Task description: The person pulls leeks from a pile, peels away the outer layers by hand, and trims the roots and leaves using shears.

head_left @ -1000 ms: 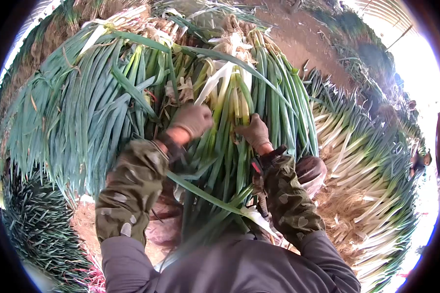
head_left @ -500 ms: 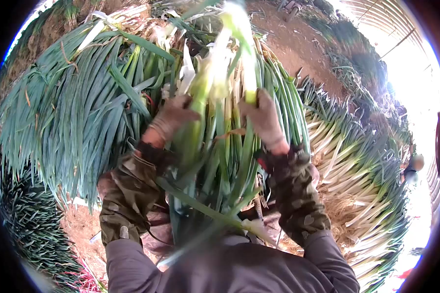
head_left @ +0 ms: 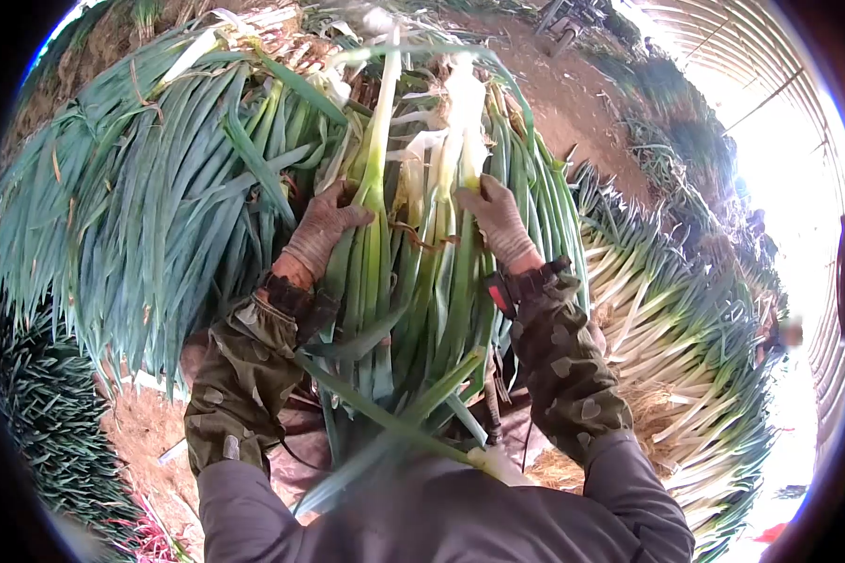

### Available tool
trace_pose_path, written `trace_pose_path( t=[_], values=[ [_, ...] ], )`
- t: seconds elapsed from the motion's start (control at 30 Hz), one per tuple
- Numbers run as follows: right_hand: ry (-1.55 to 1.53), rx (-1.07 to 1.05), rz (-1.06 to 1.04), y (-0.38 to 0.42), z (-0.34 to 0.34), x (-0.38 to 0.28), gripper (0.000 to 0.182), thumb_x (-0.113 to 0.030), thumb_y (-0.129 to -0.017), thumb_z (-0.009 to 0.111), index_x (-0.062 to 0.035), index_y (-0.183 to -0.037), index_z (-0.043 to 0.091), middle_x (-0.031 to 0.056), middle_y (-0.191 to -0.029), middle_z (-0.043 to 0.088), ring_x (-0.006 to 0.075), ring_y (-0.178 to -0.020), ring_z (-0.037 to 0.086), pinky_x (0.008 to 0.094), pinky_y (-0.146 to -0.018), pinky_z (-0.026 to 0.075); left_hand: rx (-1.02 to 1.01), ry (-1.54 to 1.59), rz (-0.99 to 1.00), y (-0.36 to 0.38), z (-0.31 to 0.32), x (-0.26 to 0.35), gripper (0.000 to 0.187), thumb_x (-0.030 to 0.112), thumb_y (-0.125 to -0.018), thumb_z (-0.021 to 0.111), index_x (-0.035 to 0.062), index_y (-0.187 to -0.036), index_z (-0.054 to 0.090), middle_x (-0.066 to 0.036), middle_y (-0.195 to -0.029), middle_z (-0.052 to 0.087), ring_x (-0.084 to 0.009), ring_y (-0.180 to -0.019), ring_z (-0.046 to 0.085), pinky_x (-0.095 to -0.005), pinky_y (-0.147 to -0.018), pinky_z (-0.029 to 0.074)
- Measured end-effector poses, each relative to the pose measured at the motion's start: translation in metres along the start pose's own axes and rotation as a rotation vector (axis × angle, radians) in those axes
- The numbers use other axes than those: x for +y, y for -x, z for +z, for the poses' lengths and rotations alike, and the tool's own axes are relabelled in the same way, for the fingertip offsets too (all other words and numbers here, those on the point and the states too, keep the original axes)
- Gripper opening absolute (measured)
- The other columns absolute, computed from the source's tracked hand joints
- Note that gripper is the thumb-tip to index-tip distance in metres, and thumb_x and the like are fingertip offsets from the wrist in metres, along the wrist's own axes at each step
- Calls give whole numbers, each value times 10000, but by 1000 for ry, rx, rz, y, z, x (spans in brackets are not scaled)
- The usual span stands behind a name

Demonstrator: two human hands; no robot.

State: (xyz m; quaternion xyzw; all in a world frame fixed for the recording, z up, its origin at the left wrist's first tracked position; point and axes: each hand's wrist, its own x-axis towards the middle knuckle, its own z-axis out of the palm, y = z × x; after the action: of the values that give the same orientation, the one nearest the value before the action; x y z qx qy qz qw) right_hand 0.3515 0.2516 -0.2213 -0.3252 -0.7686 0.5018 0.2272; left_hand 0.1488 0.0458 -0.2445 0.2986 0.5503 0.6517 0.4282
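The left hand (head_left: 327, 225), gloved, was curled nearly closed about the left leek (head_left: 376, 159), its fingertips partly hidden by the leaves; the right hand (head_left: 498, 218), gloved too, pinched the right leek (head_left: 472, 169) between thumb and fingers. Both leeks stood in front of the person, pale ends pointing away, leaves trailing down toward the lap, over a heap (head_left: 141, 225) of the same crop. The heap spread widely to the left; what it rested on was hidden beneath it. A loose stalk (head_left: 385, 418) slanted across the lap.

The floor (head_left: 573, 103) was bare brown soil, showing beyond the heap and again at lower left, where red strings (head_left: 155, 535) lay near a dark green pile (head_left: 52, 422). Along the right ran a dense row (head_left: 695, 403), white stems and tangled roots facing inward. Overhead at upper right curved a ribbed roof (head_left: 714, 33), and beside it the daylight was too glaring for detail.
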Motion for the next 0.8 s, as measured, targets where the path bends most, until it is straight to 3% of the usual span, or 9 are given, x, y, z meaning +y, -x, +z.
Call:
trace_pose_path(
  t=[0.1,0.13,0.23,0.3,0.43,0.5,0.6,0.73,0.8],
  values=[
    [-223,-45,160,7,6,-14,288,-160,-943,672,62,-1121,634,55,-913,648,102,-735,545,273,-678,496,-60,90,-10,4,9,4,435,98,-810,705,-29,-1213,606,-75,-1047,664,-173,-914,628,-308,-855,520],
    [-176,-28,116,4,12,-9,289,-155,-939,669,65,-1124,635,54,-912,650,101,-729,548,270,-679,497,-68,55,-33,2,7,2,514,82,-815,677,-10,-1310,576,-77,-1064,689,-189,-880,679,-313,-829,559],
    [-71,51,-36,-4,29,17,305,-132,-926,652,71,-1153,633,46,-903,650,92,-718,554,260,-665,493,-189,183,-25,-5,9,-16,569,84,-819,678,14,-1365,535,-89,-1114,684,-199,-899,685,-318,-833,565],
    [-116,63,-1,3,48,6,316,-132,-935,644,65,-1181,635,51,-916,655,97,-762,567,260,-677,493,-237,207,-78,1,14,-15,609,96,-818,699,23,-1394,515,-84,-1207,654,-206,-1034,645,-334,-934,524],
    [-437,6,38,8,72,3,358,-113,-945,640,74,-1249,614,72,-981,676,119,-852,602,260,-761,514,-271,84,-32,-3,18,-33,652,217,-840,793,31,-1403,522,-73,-1280,618,-189,-1149,582,-338,-1018,453],
    [-388,-34,105,16,79,-1,401,-85,-966,601,73,-1331,550,112,-1154,649,161,-1010,605,274,-881,502,-278,49,-43,1,21,-25,677,277,-845,820,33,-1404,527,-64,-1278,619,-176,-1143,583,-328,-995,464],
    [-270,-226,-80,18,89,5,500,-95,-985,593,91,-1431,464,121,-1184,636,168,-1071,591,273,-954,483,-312,165,-143,3,18,-24,646,323,-839,836,40,-1360,579,-43,-1229,643,-146,-1075,605,-313,-932,495],
    [-416,-446,234,30,68,-18,461,-134,-975,623,45,-1389,527,149,-1163,674,185,-941,664,301,-892,538,-154,201,-167,9,9,-23,489,252,-809,850,31,-1197,650,-60,-1041,703,-169,-912,671,-321,-827,564],
    [40,-126,84,19,55,-14,383,-147,-972,625,41,-1304,590,164,-1114,710,195,-899,693,322,-844,558,-97,318,-147,3,-16,-15,359,167,-782,849,-5,-1038,664,-116,-931,715,-223,-789,701,-364,-826,607]
  ],
)
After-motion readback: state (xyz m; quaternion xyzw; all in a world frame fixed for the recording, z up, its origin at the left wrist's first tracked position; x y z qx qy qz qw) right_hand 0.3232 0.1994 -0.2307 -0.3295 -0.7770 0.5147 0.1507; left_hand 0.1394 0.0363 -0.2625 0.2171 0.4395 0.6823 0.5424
